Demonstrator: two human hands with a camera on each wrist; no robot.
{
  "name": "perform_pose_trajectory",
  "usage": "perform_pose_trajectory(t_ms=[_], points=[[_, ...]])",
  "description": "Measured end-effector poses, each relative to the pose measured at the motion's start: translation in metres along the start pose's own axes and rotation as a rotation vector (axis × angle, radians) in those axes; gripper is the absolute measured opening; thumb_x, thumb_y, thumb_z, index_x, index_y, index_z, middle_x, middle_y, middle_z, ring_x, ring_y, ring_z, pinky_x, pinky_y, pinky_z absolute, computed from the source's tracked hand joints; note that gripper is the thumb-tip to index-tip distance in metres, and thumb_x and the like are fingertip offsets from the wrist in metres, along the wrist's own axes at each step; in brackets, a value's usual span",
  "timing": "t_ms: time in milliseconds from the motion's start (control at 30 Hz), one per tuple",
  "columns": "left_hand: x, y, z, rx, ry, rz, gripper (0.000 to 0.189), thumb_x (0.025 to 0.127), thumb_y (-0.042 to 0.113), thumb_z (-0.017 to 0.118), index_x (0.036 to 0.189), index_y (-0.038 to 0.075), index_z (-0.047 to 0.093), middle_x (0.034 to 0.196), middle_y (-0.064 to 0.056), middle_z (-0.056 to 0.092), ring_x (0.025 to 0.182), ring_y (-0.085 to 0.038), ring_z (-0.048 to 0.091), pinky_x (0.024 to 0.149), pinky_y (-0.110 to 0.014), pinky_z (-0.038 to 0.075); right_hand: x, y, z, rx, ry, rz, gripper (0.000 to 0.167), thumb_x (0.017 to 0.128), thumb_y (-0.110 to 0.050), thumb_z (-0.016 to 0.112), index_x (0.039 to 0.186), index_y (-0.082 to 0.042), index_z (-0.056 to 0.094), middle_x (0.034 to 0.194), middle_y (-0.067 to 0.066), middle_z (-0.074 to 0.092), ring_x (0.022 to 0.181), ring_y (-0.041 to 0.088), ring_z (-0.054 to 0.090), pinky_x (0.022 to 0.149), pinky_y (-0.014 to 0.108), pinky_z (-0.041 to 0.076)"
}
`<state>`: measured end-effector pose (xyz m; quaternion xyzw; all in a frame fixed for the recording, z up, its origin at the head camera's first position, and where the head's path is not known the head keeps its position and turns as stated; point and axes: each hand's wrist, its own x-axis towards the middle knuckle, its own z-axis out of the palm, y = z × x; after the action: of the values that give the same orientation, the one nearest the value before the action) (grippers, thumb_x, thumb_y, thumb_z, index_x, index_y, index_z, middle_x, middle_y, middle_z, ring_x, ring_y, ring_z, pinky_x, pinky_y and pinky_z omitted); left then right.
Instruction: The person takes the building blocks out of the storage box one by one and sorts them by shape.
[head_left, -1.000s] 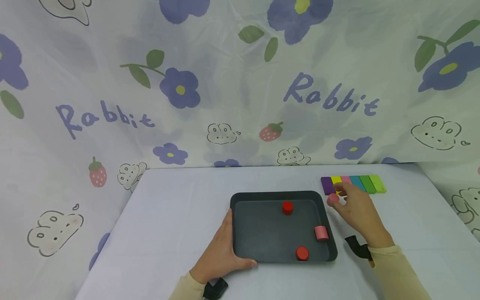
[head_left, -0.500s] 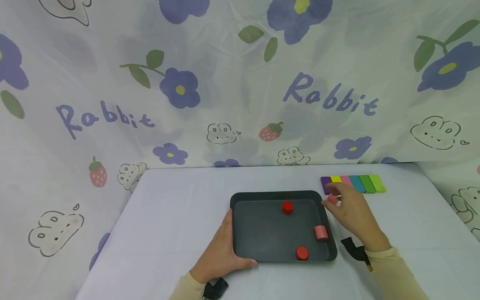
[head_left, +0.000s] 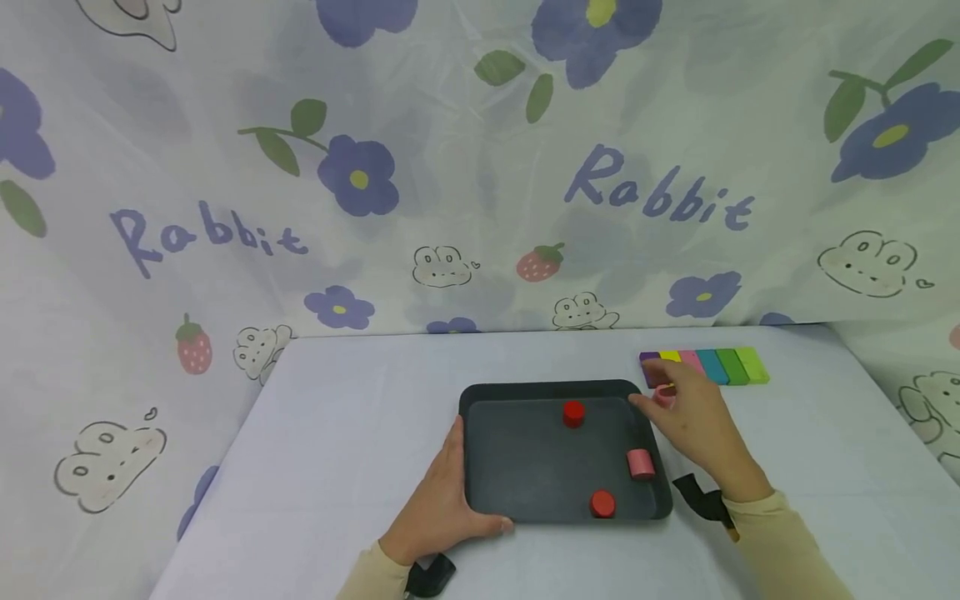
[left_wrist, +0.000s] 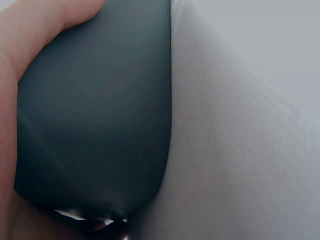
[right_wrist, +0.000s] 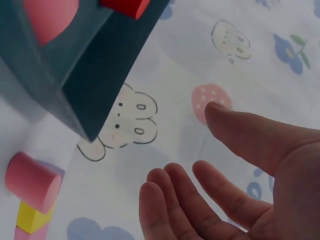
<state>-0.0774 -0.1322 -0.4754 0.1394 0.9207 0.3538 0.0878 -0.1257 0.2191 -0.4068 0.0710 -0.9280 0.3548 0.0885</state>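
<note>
A dark grey tray (head_left: 540, 462) lies on the table, with two red cylinders, one at the back (head_left: 573, 414) and one at the front (head_left: 602, 503). A pink cylinder (head_left: 641, 464) lies on its side by the tray's right wall. My left hand (head_left: 442, 500) holds the tray's front left corner, fingers along the left side and thumb at the front edge. My right hand (head_left: 693, 417) hovers at the back right corner, thumb and fingers apart, holding nothing. Beyond it, another pink cylinder (right_wrist: 32, 181) is outside the tray, partly hidden by the hand in the head view.
A row of coloured blocks (head_left: 727, 367) in purple, yellow, pink, blue and green lies behind the right hand. White cloth (head_left: 360, 417) covers the table. A patterned curtain (head_left: 450, 192) hangs behind.
My right hand has drawn left, away from the pink cylinder by the blocks, to the tray's back right corner, its thumb and fingers spreading. The left hand and tray stay put.
</note>
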Motion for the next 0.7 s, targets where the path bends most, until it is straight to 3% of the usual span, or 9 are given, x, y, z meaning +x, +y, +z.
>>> perform_pose_trajectory(t_ms=[267, 700], points=[[0.000, 0.000, 0.000, -0.012, 0.003, 0.012, 0.150, 0.063, 0.068, 0.086, 0.160, 0.005, -0.009, 0.168, -0.010, -0.002, 0.153, -0.026, 0.009, 0.118, -0.051, 0.024, 0.004, -0.003, 0.017, 0.086, 0.014, -0.064, 0.051, 0.087, -0.012, 0.079, 0.132, 0.004, 0.059, 0.118, 0.023, 0.067, 0.100, 0.037, 0.067, 0.085, 0.053, 0.056], [0.000, 0.000, -0.001, -0.012, -0.002, 0.000, 0.149, 0.063, 0.068, 0.086, 0.160, 0.005, -0.009, 0.168, -0.009, -0.002, 0.153, -0.025, 0.009, 0.118, -0.050, 0.024, 0.016, -0.014, 0.026, 0.227, -0.100, 0.008, 0.049, 0.090, -0.021, 0.078, 0.132, -0.001, 0.061, 0.126, 0.019, 0.065, 0.108, 0.032, 0.066, 0.089, 0.045, 0.056]])
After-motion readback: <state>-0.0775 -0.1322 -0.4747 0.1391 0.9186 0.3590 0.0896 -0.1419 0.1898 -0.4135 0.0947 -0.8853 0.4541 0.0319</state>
